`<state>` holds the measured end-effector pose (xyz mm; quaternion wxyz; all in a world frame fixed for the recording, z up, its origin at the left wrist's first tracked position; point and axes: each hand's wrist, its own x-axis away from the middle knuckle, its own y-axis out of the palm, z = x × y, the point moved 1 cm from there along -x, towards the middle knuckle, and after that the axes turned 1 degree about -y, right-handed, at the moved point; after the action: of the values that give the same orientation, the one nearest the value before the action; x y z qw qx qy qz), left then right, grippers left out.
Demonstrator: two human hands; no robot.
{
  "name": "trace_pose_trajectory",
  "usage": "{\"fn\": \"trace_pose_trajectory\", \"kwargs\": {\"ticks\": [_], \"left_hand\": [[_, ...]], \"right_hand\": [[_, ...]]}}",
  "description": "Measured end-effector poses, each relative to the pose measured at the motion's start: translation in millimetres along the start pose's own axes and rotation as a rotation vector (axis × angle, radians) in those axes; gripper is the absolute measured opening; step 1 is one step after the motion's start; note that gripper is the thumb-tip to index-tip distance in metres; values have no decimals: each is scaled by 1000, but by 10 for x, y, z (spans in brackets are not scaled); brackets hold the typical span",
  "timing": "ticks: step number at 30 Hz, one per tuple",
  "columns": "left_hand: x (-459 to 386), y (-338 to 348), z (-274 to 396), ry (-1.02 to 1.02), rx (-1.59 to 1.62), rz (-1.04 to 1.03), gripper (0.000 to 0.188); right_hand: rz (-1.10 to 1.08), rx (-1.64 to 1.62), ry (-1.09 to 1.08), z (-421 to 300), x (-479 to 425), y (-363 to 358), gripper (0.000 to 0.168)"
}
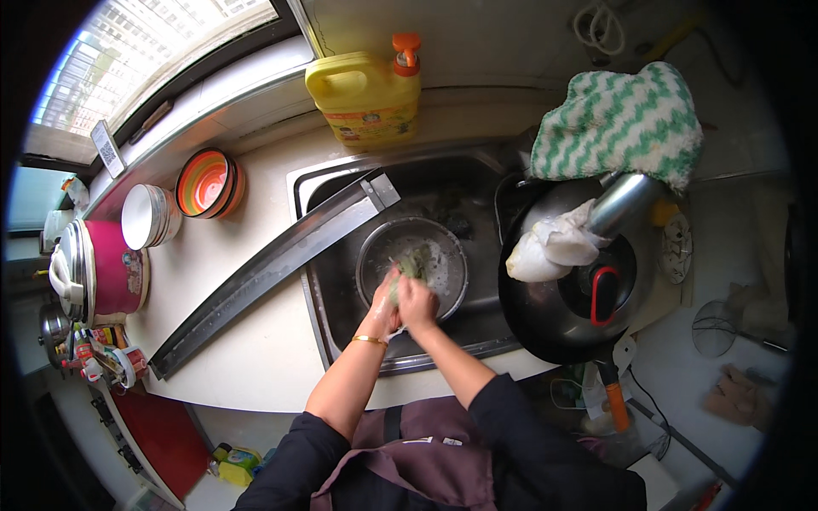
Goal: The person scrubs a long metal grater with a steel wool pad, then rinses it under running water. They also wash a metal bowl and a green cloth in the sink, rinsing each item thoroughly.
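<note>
Both hands are together over a round metal basin (465, 281) that sits in the stainless steel sink (489, 319). My left hand (385, 300) and my right hand (418, 305) grip a wet, pale green cloth or scrubber (416, 260), blurred and partly covered by the fingers. Cloudy water with white suds (441, 265) shows in the basin beyond them. A long grey metal channel (275, 268) lies slantwise to the left, its far end over the sink and its near end on the counter.
A tap spout (623, 204) wrapped in white cloth (556, 246) juts in at right, above a lidded wok (537, 326). Behind hangs a green-and-white towel (617, 124). A yellow jug (364, 96), orange bowls (208, 182), white bowls (146, 217) and a pink cooker (115, 271) stand around the counter.
</note>
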<state>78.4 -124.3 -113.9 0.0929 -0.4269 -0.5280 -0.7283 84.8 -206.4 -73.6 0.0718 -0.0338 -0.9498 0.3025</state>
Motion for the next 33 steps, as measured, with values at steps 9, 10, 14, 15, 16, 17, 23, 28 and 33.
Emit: {"fn": "trace_pose_trajectory", "kwargs": {"ticks": [9, 10, 14, 15, 16, 17, 23, 28, 33], "left_hand": [[-40, -433, 22, -3, -857, 330, 61], [5, -365, 15, -88, -819, 349, 64], [-208, -270, 39, -165, -336, 383, 66], [-269, -395, 116, -225, -235, 81, 71], [-251, -418, 201, -184, -197, 95, 71], [-211, -372, 292, -140, -156, 105, 72], [-285, -463, 319, -30, -82, -169, 41], [-362, -358, 59, -16, -80, 21, 30], [-89, -70, 73, 125, -470, 362, 41]], "right_hand": [[-223, 417, 257, 969, -570, 103, 44], [-246, 479, 240, 841, -607, 107, 61], [-274, -215, 499, 1344, -519, 882, 42], [-324, -552, 570, 1346, -503, 983, 36], [-378, -610, 544, 1091, -448, 975, 34], [-434, -664, 512, 628, -397, 810, 32], [-276, -202, 78, -318, 94, 280, 36], [137, 79, 51, 257, -476, 336, 24], [94, 216, 31, 949, -859, 326, 26]]}}
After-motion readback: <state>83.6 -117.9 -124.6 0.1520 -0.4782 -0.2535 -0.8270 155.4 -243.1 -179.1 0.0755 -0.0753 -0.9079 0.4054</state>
